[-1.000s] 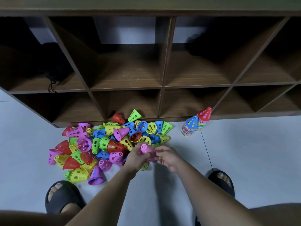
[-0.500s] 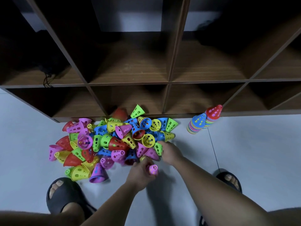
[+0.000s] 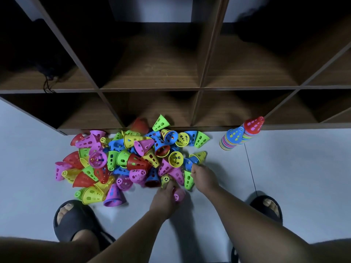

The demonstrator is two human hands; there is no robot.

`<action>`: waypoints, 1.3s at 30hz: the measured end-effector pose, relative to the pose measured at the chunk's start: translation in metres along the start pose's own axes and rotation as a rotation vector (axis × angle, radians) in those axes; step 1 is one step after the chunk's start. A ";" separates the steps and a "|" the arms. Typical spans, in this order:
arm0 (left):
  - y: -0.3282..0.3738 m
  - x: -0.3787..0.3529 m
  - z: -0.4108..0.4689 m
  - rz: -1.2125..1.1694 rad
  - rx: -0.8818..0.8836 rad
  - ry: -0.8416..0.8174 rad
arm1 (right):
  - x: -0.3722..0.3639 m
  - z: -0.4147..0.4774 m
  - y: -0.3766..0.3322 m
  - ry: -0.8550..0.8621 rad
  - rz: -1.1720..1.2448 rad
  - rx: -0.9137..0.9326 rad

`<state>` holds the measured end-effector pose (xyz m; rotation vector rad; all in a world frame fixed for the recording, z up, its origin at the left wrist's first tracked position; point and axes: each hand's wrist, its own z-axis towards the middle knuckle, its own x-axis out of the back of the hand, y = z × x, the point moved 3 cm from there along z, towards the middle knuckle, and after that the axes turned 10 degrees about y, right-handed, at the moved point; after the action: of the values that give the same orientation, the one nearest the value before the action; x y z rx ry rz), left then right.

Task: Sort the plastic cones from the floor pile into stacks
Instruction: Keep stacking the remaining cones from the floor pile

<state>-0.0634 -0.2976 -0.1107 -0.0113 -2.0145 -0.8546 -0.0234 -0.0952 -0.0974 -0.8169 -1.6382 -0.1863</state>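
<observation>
Pile of plastic cones (image 3: 133, 158) lying on the floor (image 3: 294, 168) against the shelf (image 3: 152, 89), left hand (image 3: 164, 199) curling round a pink cone (image 3: 179, 194) at the pile's near edge, right hand (image 3: 206, 176) reaching into the pile beside it, knuckles up, its hold hidden, cannot tell, two stacks (image 3: 232, 139) standing well apart to the right.

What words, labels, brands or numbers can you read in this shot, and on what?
None. No print, label or number shows on the cone pile, the two stacks, the shelf unit, the slippers or the pink cone in the left hand; cones carry only cut-out holes.
</observation>
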 end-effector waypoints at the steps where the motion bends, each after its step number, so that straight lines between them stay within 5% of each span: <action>1: 0.000 0.000 0.002 -0.005 0.004 -0.006 | 0.001 -0.001 0.005 0.016 0.027 -0.001; 7: 0.003 0.000 0.013 -0.068 0.034 -0.049 | 0.016 0.000 0.031 0.059 0.384 -0.199; 13: -0.001 0.022 0.017 -0.094 0.102 0.200 | 0.012 -0.022 0.019 -0.340 0.901 -0.526; 16: -0.001 0.032 0.022 -0.053 0.105 0.319 | -0.003 -0.037 0.012 -0.494 0.829 -0.497; 26: -0.023 0.023 0.034 0.166 0.183 0.086 | -0.026 -0.035 0.020 -0.409 0.580 -0.497; 39: 0.020 0.057 0.049 -0.076 -0.046 0.263 | 0.001 -0.015 0.017 -0.288 0.616 -0.636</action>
<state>-0.1266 -0.2720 -0.0724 0.1452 -1.7585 -0.9008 -0.0013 -0.0905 -0.0981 -1.8646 -1.5158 -0.1549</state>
